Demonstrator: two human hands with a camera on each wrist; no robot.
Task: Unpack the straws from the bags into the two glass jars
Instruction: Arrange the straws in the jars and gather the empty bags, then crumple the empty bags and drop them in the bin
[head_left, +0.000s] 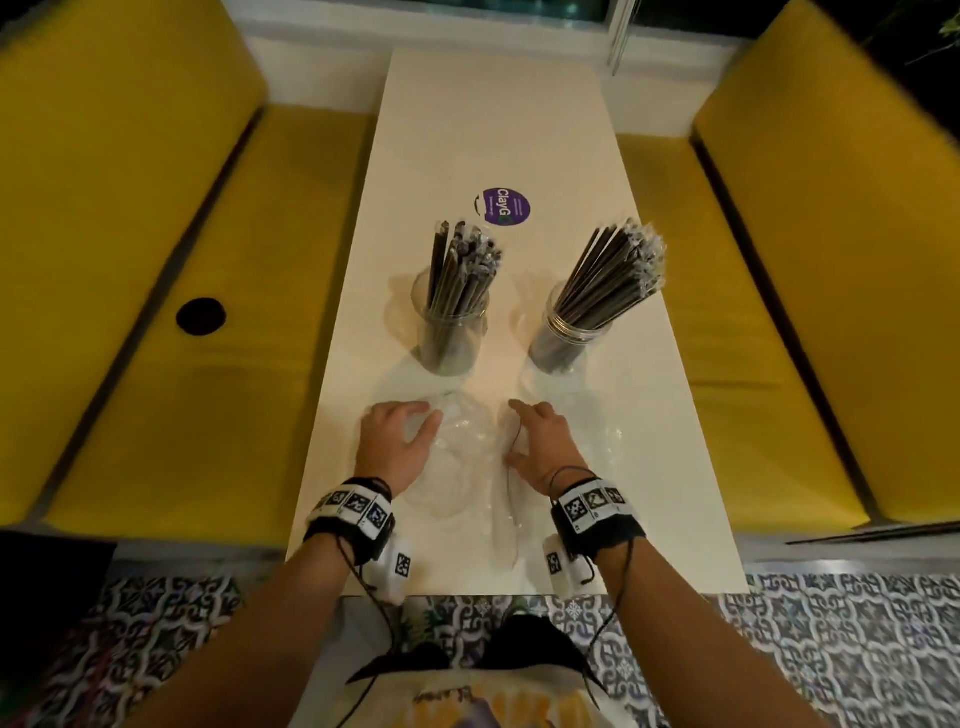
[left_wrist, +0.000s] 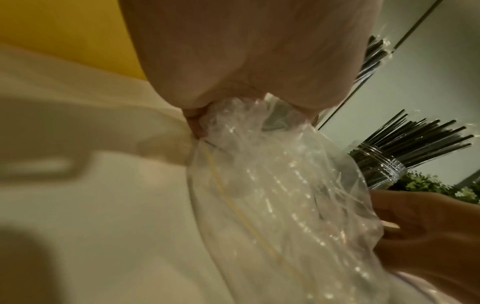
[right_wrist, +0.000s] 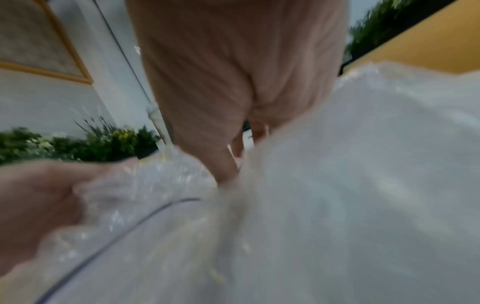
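Note:
Two glass jars stand mid-table, the left jar (head_left: 451, 338) and the right jar (head_left: 563, 343), each packed with dark wrapped straws (head_left: 465, 265) (head_left: 615, 273). Crumpled clear plastic bags (head_left: 470, 447) lie on the white table (head_left: 493, 130) in front of them. I see no straws in them. My left hand (head_left: 415, 423) grips a bunched part of a bag (left_wrist: 259, 164) in its curled fingers (left_wrist: 197, 123). My right hand (head_left: 519, 431) lies on the plastic (right_wrist: 337, 185) with index finger and thumb spread. The right wrist view is blurred.
A round purple sticker (head_left: 503, 207) sits on the table beyond the jars. Yellow benches (head_left: 182, 364) (head_left: 779, 338) flank the table on both sides. More clear plastic (head_left: 602, 431) spreads to the right of my right hand. Patterned floor tiles (head_left: 831, 649) lie below the near edge.

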